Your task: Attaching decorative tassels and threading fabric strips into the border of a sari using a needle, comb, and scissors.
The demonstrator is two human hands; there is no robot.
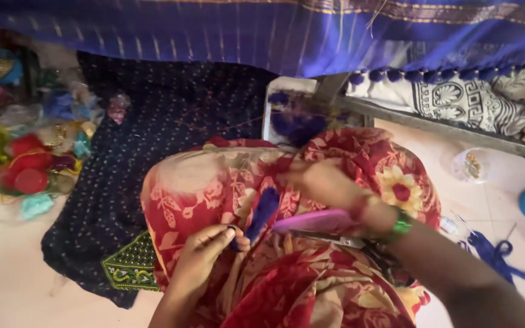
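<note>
The left hand (205, 246) pinches the blue thread tassel (261, 214) over the lap. The right hand (323, 182), blurred, seems closed on the pink comb (317, 222). If the pinch loosens, threads may slip out; the scissors (341, 241) just beside could snag the red floral cloth (226, 176).

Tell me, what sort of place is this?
Probably a home floor used for sewing or tassel making: blue cloth with pompom trim hangs overhead, bags of coloured thread sit nearby, and scissors lie on the lap.
</note>
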